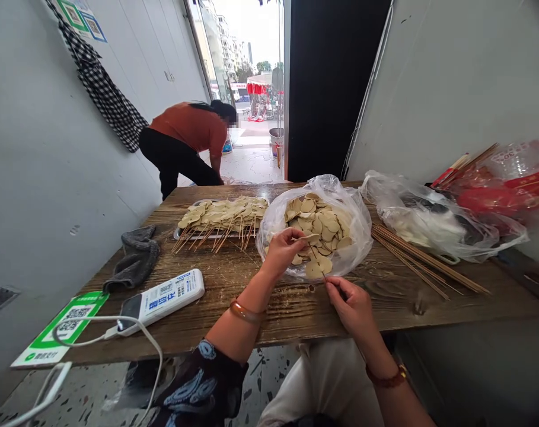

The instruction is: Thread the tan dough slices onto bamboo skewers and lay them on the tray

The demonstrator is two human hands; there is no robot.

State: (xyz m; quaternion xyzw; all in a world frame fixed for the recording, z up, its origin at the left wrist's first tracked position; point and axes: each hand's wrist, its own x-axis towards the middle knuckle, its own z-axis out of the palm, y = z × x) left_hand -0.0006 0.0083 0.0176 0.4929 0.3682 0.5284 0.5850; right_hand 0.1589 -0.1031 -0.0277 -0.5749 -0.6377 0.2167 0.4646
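Beige tofu slice [311, 238] pinched between my left hand [283, 249] fingers [298, 236], over plastic bag [353, 237]. My right hand [351, 305] fingers [335, 286] clamped on bamboo skewer [317, 261], tip just under slice.

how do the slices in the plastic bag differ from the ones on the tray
The slices in the plastic bag lie loose in a heap, with no sticks through them; the slices on the tray are threaded on skewers and laid in a row. The bag's heap sits right by the left hand and right hand; the tray's lie farther back on the table. Both are pale tan, thin, round pieces.
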